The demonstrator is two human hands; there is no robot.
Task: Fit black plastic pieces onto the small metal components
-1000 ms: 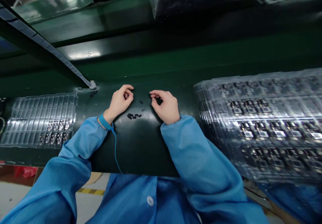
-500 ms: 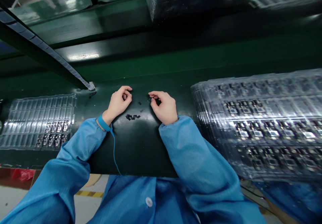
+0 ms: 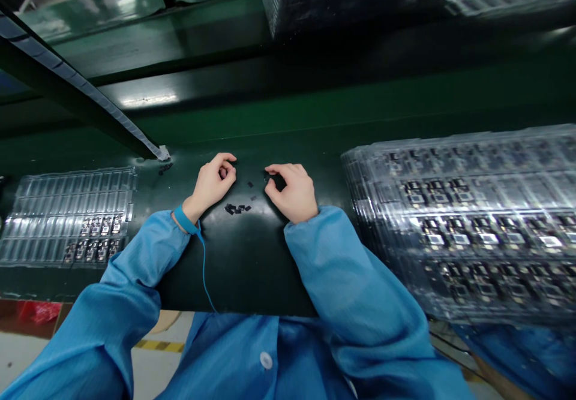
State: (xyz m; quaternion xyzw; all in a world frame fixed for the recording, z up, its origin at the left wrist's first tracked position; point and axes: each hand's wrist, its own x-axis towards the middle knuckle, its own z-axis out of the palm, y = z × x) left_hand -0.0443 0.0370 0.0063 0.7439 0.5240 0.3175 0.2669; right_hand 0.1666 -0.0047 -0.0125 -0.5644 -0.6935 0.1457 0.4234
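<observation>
My left hand (image 3: pixel 213 181), wearing a blue wrist strap (image 3: pixel 186 219) with a thin cord, hovers over the dark green bench with a gap between thumb and index finger. Nothing shows in its grasp. Across from it, my right hand (image 3: pixel 293 192) pinches a small black piece (image 3: pixel 267 179) between thumb and fingertips, partly hidden by them. Between the hands lies a loose pile of small black pieces (image 3: pixel 236 209). Two more pieces sit apart from the pile, one of them a single black piece (image 3: pixel 250 184) farther back.
Left stands a clear compartment tray (image 3: pixel 67 190) partly filled with small electronic modules (image 3: pixel 104 226). To the right is a stack of clear trays (image 3: pixel 360 166) holding more modules. A few black bits (image 3: pixel 165 168) lie near the slanted post (image 3: pixel 112 109). More trays (image 3: pixel 288 4) stand behind.
My right thumb has shifted slightly left and the gap between it and the index finger looks wider. My left hand and the pile have hardly changed.
</observation>
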